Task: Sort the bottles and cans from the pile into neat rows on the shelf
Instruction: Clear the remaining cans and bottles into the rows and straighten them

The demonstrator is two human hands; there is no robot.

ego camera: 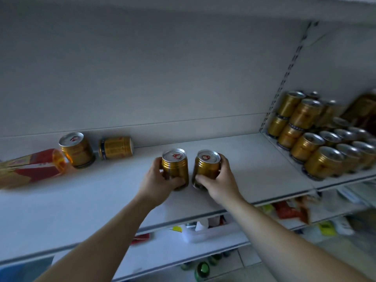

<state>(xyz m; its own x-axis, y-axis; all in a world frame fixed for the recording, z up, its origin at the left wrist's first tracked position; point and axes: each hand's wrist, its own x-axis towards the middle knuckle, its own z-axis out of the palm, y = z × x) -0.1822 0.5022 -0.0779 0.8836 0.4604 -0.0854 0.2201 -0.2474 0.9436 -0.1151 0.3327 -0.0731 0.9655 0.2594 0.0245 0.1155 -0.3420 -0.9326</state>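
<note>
Two gold cans stand upright side by side in the middle of the white shelf (254, 159). My left hand (158, 184) grips the left can (175, 166) and my right hand (218, 183) grips the right can (207, 165). At the left of the shelf another gold can (77, 149) stands upright, a gold can (116, 147) lies on its side, and a red-labelled bottle (34, 167) with amber liquid lies flat. Rows of gold cans (317, 137), partly stacked two high, fill the shelf section at the right.
The shelf's back wall and a slotted upright (284, 82) rise behind. Below the front edge, lower shelves hold white containers (203, 233), packets (289, 210) and green bottles (202, 269). More dark bottles (364, 108) stand blurred at the far right.
</note>
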